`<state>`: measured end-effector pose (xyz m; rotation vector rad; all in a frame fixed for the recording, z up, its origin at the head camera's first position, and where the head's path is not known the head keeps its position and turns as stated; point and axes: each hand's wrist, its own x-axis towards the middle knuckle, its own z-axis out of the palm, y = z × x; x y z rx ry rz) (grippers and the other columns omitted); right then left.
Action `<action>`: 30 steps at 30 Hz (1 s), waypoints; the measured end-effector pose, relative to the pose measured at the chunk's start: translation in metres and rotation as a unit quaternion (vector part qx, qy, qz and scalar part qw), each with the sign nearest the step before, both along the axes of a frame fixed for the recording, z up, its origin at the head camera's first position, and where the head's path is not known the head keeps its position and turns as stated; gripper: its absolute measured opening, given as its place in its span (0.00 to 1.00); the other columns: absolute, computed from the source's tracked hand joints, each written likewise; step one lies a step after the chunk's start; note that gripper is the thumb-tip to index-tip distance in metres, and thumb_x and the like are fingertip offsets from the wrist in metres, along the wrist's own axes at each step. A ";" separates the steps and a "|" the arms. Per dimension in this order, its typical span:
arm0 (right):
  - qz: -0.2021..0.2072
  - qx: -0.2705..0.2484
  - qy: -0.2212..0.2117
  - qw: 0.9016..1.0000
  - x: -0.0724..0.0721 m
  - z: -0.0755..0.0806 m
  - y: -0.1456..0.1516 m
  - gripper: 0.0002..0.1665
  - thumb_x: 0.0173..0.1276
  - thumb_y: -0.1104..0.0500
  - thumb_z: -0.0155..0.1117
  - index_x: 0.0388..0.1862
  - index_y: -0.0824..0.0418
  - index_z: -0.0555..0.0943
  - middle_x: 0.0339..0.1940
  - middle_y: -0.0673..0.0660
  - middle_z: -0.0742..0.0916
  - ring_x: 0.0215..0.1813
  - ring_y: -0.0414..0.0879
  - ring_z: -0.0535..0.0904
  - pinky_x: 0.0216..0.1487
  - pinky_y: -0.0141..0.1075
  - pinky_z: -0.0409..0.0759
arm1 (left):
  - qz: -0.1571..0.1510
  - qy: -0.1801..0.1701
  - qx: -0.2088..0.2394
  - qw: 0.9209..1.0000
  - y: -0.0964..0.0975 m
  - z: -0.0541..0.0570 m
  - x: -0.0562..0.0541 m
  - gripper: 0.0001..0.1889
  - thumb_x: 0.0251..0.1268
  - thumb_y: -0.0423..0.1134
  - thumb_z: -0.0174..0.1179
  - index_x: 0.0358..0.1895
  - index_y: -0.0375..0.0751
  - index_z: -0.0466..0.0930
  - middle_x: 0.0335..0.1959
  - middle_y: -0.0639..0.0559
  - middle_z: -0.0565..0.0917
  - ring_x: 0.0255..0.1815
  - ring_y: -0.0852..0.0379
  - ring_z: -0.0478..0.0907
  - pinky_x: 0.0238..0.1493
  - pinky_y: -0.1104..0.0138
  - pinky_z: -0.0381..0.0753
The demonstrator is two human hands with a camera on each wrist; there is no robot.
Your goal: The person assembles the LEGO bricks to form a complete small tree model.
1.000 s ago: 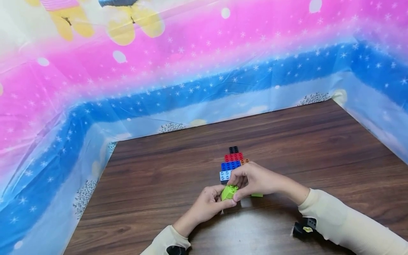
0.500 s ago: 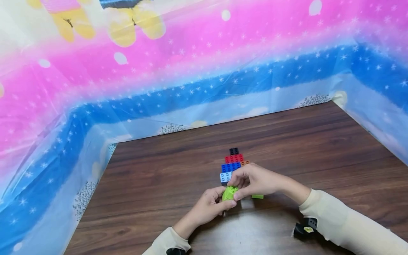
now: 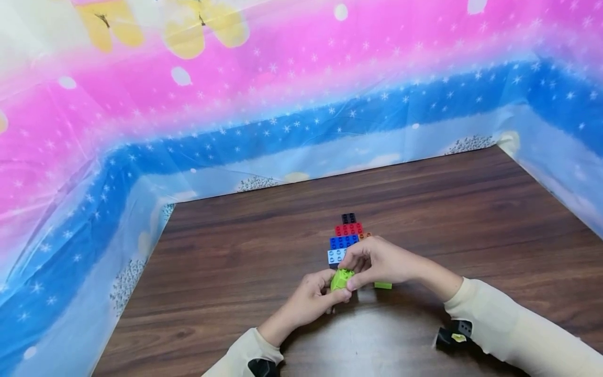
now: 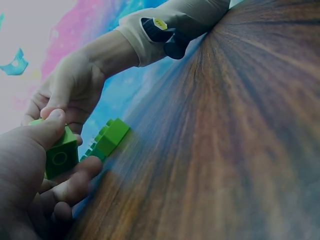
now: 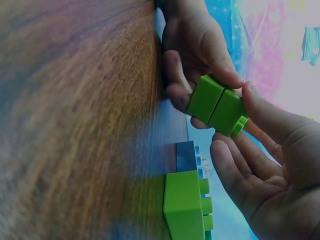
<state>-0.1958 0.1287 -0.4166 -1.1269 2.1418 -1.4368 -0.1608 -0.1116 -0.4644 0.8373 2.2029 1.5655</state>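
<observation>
Green bricks (image 3: 342, 279), two meeting at a seam in my right wrist view, are held just clear of a wooden table (image 3: 235, 251) between a person's bare hands. The left hand (image 3: 308, 299) pinches one end, thumb against fingers; the right hand (image 3: 382, 264) has thumb and fingertips closed on the studded end. From afar, I see almost no change over the past second: my head view shifts slightly, while both grips stay put. I read that as a joint being pressed or checked, though I cannot tell how firmly it is seated. Beyond, a black brick (image 3: 348, 218), red brick (image 3: 348, 229), blue brick (image 3: 344, 242) and pale brick (image 3: 335, 256) form a close-set line, an orange brick (image 3: 368, 235) partly hidden beside them. A loose-looking lime brick (image 5: 182, 205) rests near the right hand.
</observation>
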 end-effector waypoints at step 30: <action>0.014 -0.002 -0.017 1.000 -0.003 -0.004 -0.001 0.14 0.67 0.62 0.78 0.50 0.62 0.88 0.42 0.52 0.92 0.42 0.45 0.89 0.47 0.41 0.89 | -0.004 0.000 0.014 1.000 -0.002 -0.002 0.000 0.09 0.73 0.34 0.67 0.44 0.28 0.82 0.25 0.59 0.77 0.21 0.70 0.69 0.21 0.76 0.67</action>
